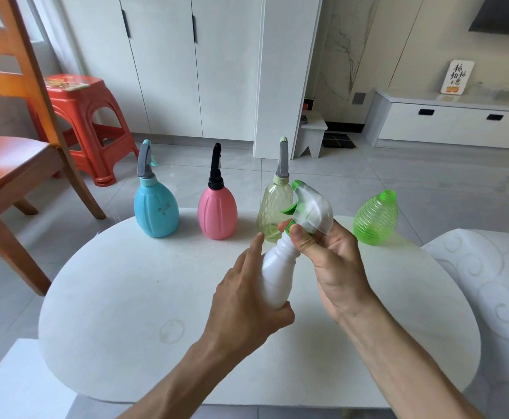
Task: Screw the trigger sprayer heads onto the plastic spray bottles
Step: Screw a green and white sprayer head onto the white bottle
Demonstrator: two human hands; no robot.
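Note:
I hold a white plastic bottle (277, 267) tilted above the white oval table (126, 297). My left hand (247, 300) grips its lower body, index finger stretched along its side. My right hand (328, 255) pinches the green collar of a clear-and-green trigger sprayer head (312, 207) that sits on the bottle's neck. At the table's far edge stand a blue bottle (156, 210), a pink bottle (217, 213) and a pale yellow bottle (272, 207), each with a sprayer head on. A green ribbed bottle (375, 219) at the far right has an open neck.
A wooden chair (14, 152) stands to the left with a red plastic stool (90, 122) behind it. White cabinets line the back wall. A patterned white cushion (488, 282) lies right of the table.

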